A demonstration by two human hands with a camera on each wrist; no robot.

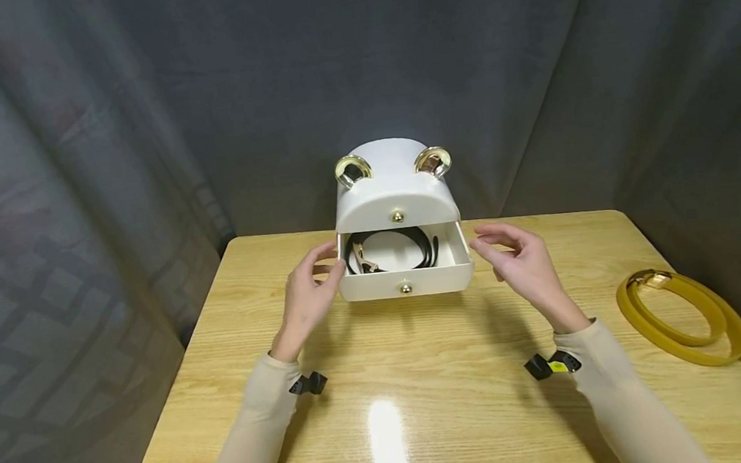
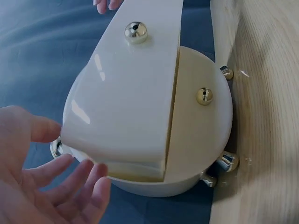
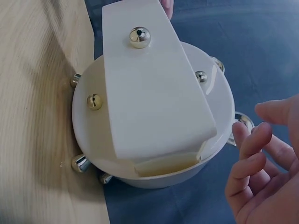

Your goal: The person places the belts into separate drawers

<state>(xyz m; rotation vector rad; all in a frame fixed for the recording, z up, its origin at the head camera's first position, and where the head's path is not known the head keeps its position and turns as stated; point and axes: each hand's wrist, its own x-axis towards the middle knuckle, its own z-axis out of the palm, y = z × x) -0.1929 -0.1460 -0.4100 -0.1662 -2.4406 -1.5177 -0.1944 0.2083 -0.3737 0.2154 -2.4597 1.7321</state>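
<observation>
A white rounded storage box [image 1: 393,157] with gold ring ears stands toward the back of the table. Its white drawer [image 1: 375,287], with a small gold knob [image 1: 405,288], is pulled out toward me. Inside lies a coiled black belt [image 1: 426,240] with a gold-toned buckle [image 1: 365,260]. My left hand [image 1: 308,290] is at the drawer's left front corner, its fingers loosely bent and fingertips right at the edge. On the other side my right hand [image 1: 524,261] is beside the drawer's right wall, its fingers loosely bent and nothing held between them.
A mustard-yellow belt [image 1: 678,344] lies coiled near the right edge of the wooden table [image 1: 423,374]. Grey curtains [image 1: 342,57] hang behind the box and along both sides. Short metallic feet [image 2: 228,161] show under the box.
</observation>
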